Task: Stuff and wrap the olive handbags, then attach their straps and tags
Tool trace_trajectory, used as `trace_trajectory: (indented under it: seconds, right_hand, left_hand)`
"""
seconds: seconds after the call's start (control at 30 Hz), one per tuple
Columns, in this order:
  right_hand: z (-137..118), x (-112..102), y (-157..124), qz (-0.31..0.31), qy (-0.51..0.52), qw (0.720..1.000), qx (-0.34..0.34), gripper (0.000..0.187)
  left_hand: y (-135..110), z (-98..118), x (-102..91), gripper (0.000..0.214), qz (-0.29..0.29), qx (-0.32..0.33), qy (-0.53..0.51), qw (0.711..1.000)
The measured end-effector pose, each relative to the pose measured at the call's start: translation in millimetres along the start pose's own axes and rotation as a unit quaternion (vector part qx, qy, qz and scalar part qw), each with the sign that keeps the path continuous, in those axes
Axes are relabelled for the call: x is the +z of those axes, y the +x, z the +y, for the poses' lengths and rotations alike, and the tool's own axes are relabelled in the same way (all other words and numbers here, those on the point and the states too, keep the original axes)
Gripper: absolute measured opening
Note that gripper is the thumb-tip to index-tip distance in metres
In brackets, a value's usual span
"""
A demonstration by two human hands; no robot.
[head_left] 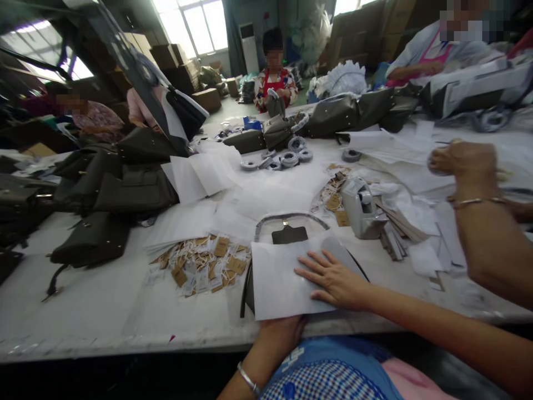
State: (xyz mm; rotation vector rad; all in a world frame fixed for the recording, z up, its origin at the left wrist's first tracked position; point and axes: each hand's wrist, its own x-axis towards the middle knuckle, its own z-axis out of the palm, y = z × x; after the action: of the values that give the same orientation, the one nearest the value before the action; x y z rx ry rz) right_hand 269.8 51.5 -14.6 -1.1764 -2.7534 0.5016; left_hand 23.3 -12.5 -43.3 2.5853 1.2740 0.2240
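Note:
A dark handbag (pixel 249 294) lies at the table's front edge, its wrapped handle (pixel 291 215) and a dark flap (pixel 290 235) showing beyond a white paper sheet (pixel 277 272). The sheet covers most of the bag. Spread flat on the paper, my right hand (pixel 335 278) presses its right half with fingers apart. Under the sheet's near edge is my left hand (pixel 281 331), its fingers hidden by the paper and bag. A bangle circles my left wrist.
Tags and small packets (pixel 208 266) lie left of the bag. A tape dispenser (pixel 362 208) stands to the right, near a co-worker's arm (pixel 478 222). Dark handbags (pixel 133 189) pile up at left. Paper sheets (pixel 275 194) and wrapped rolls (pixel 289 159) lie beyond.

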Motion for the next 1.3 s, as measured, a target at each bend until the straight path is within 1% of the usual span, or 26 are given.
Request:
trace_trajectory:
  seconds: [0.07,0.13,0.2,0.23,0.27,0.3,0.33,0.37,0.43,0.47,0.53,0.57,0.63,0.7,0.8,0.87,1.13,1.3]
  right_hand:
    - [1,2,-2,0.001,0.010,1.000,-0.001,0.063]
    - [2,4,-3,0.013,0.016,1.000,-0.003,0.063]
    - [3,8,-4,0.028,0.021,0.999,-0.003,0.063]
    - [4,10,-4,0.035,0.023,0.999,-0.003,0.063]
    - [5,12,-4,0.040,0.024,0.999,-0.002,0.063]
    - [5,13,-4,0.043,0.025,0.999,-0.002,0.063]
    - [6,14,-4,0.045,0.025,0.999,-0.002,0.063]
    - [6,14,-4,0.046,0.025,0.999,-0.003,0.063]
    - [6,14,-4,0.051,0.025,0.998,-0.001,0.063]
    - [5,13,-4,0.055,0.027,0.998,0.000,0.064]
    - [4,12,-5,0.069,0.033,0.997,0.001,0.066]
    - [4,11,-6,0.076,0.037,0.996,0.000,0.067]
    - [4,11,-8,0.089,0.045,0.995,-0.005,0.065]
    - [5,12,-11,0.098,0.046,0.994,-0.014,0.058]
    - [6,13,-13,0.106,0.035,0.993,-0.031,0.043]
    - [5,13,-13,0.107,0.029,0.993,-0.040,0.038]
    - [2,8,-10,0.106,0.012,0.993,-0.055,0.035]
    - [2,8,-9,0.085,0.001,0.994,-0.068,0.035]
  left_hand:
    - [-4,3,-26.7,0.046,-0.033,0.007,-0.014,0.999]
    - [-6,12,-61.9,0.043,-0.073,0.021,-0.065,0.995]
    - [-4,24,-97.5,0.022,-0.100,0.034,-0.182,0.978]
    - [1,30,-111.6,0.020,-0.107,0.015,-0.243,0.964]
    - [7,35,-121.1,0.022,-0.114,0.012,-0.292,0.949]
    - [14,38,-125.1,0.026,-0.102,0.011,-0.319,0.942]
    - [22,37,-123.2,0.027,-0.070,0.005,-0.312,0.948]
    - [31,34,-115.8,0.028,-0.019,0.010,-0.273,0.962]
    - [44,17,-89.6,0.037,0.032,0.026,-0.123,0.992]
    - [49,5,-74.1,0.041,0.040,0.026,-0.058,0.997]
    - [52,-16,-46.5,0.048,0.041,0.048,0.005,0.998]
    - [51,-24,-36.5,0.050,0.047,0.052,0.016,0.997]
    - [47,-34,-25.9,0.051,0.056,0.058,0.016,0.997]
    - [43,-35,-24.9,0.049,0.059,0.054,0.006,0.997]
    - [43,-30,-29.2,0.049,0.049,0.044,-0.004,0.998]
    - [44,-28,-30.6,0.048,0.044,0.040,-0.008,0.998]
    - [43,-28,-27.7,0.047,0.054,0.036,-0.014,0.998]
    - [43,-28,-27.9,0.046,0.055,0.034,-0.019,0.998]
